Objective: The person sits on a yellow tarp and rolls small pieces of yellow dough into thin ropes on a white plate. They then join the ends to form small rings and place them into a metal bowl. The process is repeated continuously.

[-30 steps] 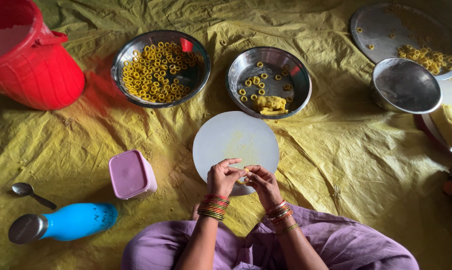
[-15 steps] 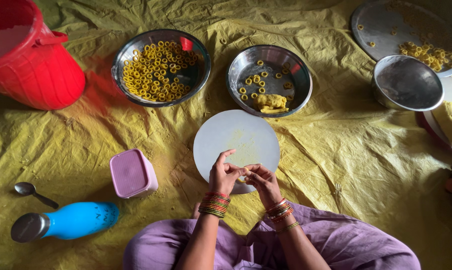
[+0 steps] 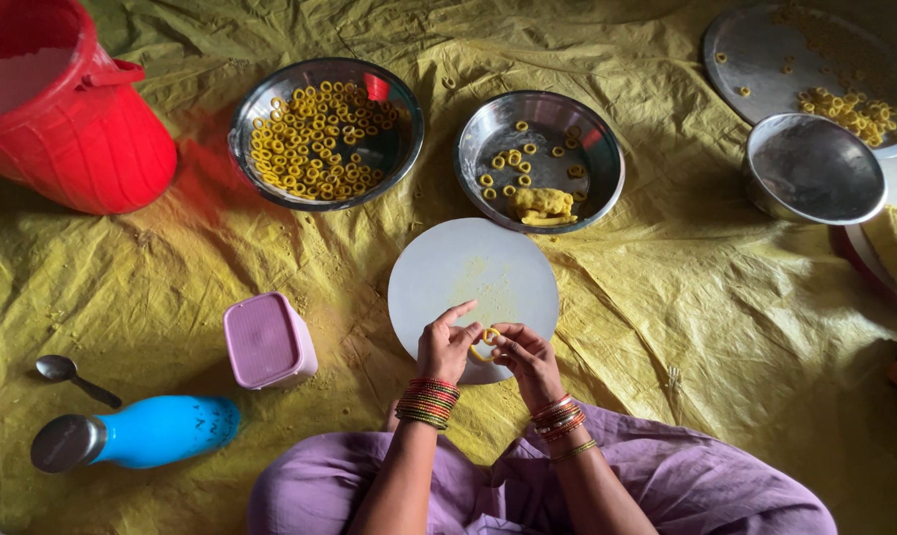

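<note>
My left hand point(image 3: 447, 345) and my right hand point(image 3: 525, 354) meet over the near edge of a round white board point(image 3: 473, 277). Between their fingertips they pinch a small yellow dough ring point(image 3: 487, 337). Both wrists wear red and gold bangles. Beyond the board, a steel bowl point(image 3: 540, 160) holds a few dough rings and a lump of yellow dough point(image 3: 541, 205). Further left, a larger steel bowl point(image 3: 327, 133) is filled with several dough rings.
A yellow sheet point(image 3: 151, 267) covers the floor. A red bucket point(image 3: 67, 109) stands far left, with a pink lidded box point(image 3: 267, 341), a blue bottle point(image 3: 141, 433) and a spoon point(image 3: 72, 376) nearer. At right sit an empty steel bowl point(image 3: 813, 166) and a steel tray point(image 3: 805, 59) with rings.
My hands stay at the board's near edge; the fingers have shifted slightly while working the small dough piece into a ring.
</note>
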